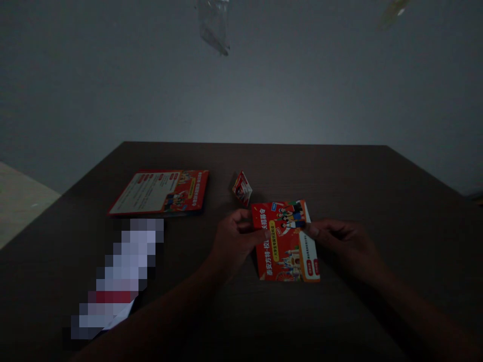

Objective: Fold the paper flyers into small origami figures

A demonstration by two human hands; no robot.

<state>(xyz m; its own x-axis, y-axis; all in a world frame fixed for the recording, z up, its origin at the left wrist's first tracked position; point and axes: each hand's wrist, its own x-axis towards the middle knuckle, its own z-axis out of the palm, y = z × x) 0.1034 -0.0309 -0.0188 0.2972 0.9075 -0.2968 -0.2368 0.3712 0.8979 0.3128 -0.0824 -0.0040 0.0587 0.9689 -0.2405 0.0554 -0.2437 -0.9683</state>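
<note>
A red leaflet with cartoon figures, a castle and a white printed strip on its right is held between my two hands above the table. It looks folded, with a crease near its right part. My left hand grips its left edge, thumb on the front and fingers behind. At the right edge, my right hand pinches the paper between thumb and fingers. Just beyond my left hand stands a small folded paper piece in red and white. The backs of the fingers behind the leaflet are hidden.
A stack of matching leaflets lies at the left of the dark table. Nearer me is a pixelated bright object, its kind obscured. Behind the table rises a grey wall with a clear plastic bag on it.
</note>
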